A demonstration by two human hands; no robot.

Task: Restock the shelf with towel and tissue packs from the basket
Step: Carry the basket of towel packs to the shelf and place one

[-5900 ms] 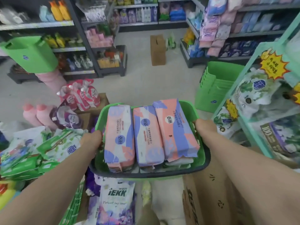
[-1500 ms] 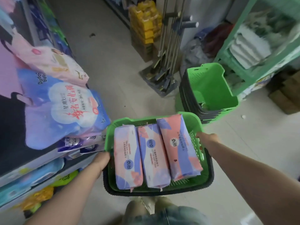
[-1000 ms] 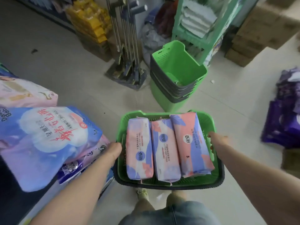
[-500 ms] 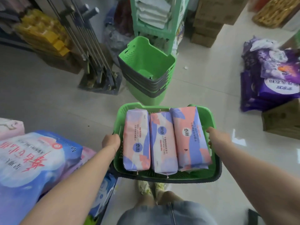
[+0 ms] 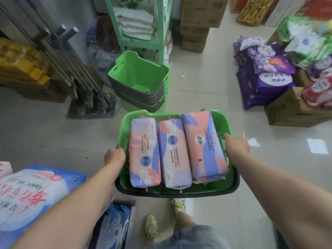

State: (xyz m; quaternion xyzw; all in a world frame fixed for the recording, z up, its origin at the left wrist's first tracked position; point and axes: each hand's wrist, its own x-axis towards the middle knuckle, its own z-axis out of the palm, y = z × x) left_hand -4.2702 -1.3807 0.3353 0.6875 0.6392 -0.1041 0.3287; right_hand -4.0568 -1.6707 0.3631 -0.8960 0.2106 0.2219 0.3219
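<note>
I carry a green basket (image 5: 125, 123) with a dark rim in front of me, above the tiled floor. My left hand (image 5: 115, 157) grips its left edge and my right hand (image 5: 236, 146) grips its right edge. Three pink-and-purple cotton soft towel packs lie side by side on top: the left pack (image 5: 144, 153), the middle pack (image 5: 173, 153) and the right pack (image 5: 203, 146). More packs lie hidden under them. A green shelf unit (image 5: 140, 24) with white stacked packs stands ahead.
A stack of empty green baskets (image 5: 142, 83) sits on the floor just ahead. Mop handles in a stand (image 5: 86, 97) lean at left. Purple bags (image 5: 265, 79) and cardboard boxes (image 5: 291, 112) lie at right. Diaper packs (image 5: 36, 191) crowd my near left.
My view has swung right across the aisle while both hands keep hold of the basket. The stacked baskets and green shelf unit now sit ahead, and purple bags have come in at right.
</note>
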